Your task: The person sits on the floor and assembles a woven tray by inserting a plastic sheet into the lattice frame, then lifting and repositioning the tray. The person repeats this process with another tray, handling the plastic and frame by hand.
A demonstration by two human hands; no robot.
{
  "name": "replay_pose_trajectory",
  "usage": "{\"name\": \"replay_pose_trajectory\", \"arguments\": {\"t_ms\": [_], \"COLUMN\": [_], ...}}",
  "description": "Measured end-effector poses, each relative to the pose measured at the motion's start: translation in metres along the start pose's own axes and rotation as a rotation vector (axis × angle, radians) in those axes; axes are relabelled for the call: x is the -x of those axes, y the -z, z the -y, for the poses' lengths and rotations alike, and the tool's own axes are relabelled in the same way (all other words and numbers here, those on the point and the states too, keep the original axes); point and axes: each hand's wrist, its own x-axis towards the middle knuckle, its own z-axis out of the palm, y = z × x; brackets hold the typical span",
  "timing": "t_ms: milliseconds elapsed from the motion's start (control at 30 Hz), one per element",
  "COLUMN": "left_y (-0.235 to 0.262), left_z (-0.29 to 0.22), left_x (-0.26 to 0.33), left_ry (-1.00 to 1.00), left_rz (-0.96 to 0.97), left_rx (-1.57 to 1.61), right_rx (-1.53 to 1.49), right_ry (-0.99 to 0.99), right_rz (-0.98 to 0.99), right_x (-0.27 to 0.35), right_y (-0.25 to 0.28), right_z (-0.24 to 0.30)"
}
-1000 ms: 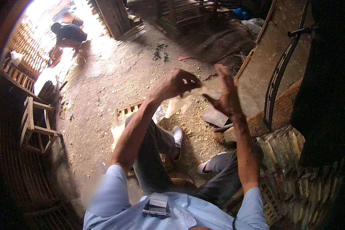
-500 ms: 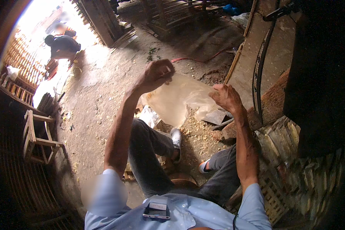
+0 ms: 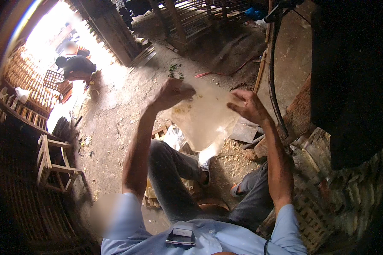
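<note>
Fingers of left hand point(image 3: 171, 94) pinch the bag point(image 3: 204, 117) at its top left corner | fingers of right hand point(image 3: 250, 106) grip its right edge | bag hangs stretched between both hands, above the knees | wooden stool point(image 3: 53, 163) stands far left

The bag point(image 3: 202, 121) looks like thin, translucent plastic, crinkled and faintly glossy. The floor point(image 3: 115, 123) is rough, dusty earth with pale sawdust, and the small stool point(image 3: 55, 163) is bare, unpainted wood.
</note>
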Motion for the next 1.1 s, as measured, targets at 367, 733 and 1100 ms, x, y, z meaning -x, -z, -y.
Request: {"name": "replay_pose_trajectory", "arguments": {"t_ms": [367,733,1100], "left_y": [-0.017,-0.037,-0.053], "left_z": [-0.023,0.013,0.008], "left_x": [0.003,-0.005,-0.011], "left_ry": [0.311,0.112,0.001], "left_rz": [0.291,0.221,0.045], "left_rx": [-0.126,-0.170,-0.514], "right_rx": [-0.456,-0.404,-0.444], "right_ry": [-0.340,-0.224,-0.202], "right_rz": [-0.126,-0.041,-0.239], "right_x": [0.003,-0.009,0.002], "right_y": [0.002,-0.003,0.001], "right_z": [-0.003,-0.010,-0.033]}}
